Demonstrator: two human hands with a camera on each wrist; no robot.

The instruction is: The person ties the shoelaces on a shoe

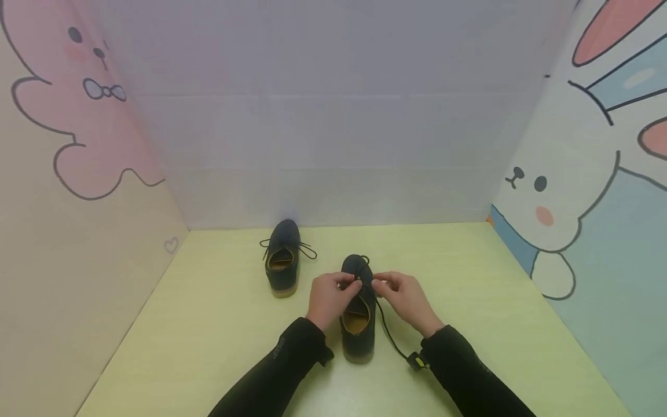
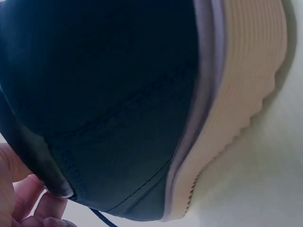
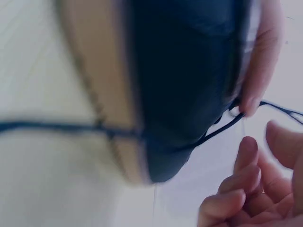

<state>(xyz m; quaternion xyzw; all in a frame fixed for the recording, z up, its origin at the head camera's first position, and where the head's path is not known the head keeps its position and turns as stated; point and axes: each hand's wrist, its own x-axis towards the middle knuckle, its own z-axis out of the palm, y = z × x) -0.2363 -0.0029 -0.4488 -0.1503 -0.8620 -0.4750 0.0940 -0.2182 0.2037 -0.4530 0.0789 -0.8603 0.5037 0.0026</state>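
A dark shoe (image 1: 358,341) with a tan sole stands on the table between both hands, toe pointing away. My left hand (image 1: 329,298) is over its lacing area, thumb and finger pinching the black shoelace (image 3: 222,126) close to the shoe. My right hand (image 1: 409,301) is at the shoe's right side; in the right wrist view its thumb and fingers are spread apart below the lace, with nothing between them. One lace end trails from the shoe down toward the right wrist. The shoe's side fills most of the left wrist view, with fingers (image 2: 28,203) at the lower left.
Another dark shoe (image 1: 283,255), its lace tied in a bow, stands farther back to the left on the pale yellow table (image 1: 208,324). A small black and yellow device (image 1: 417,361) is at the right cuff. Walls with cartoon drawings enclose the table on three sides.
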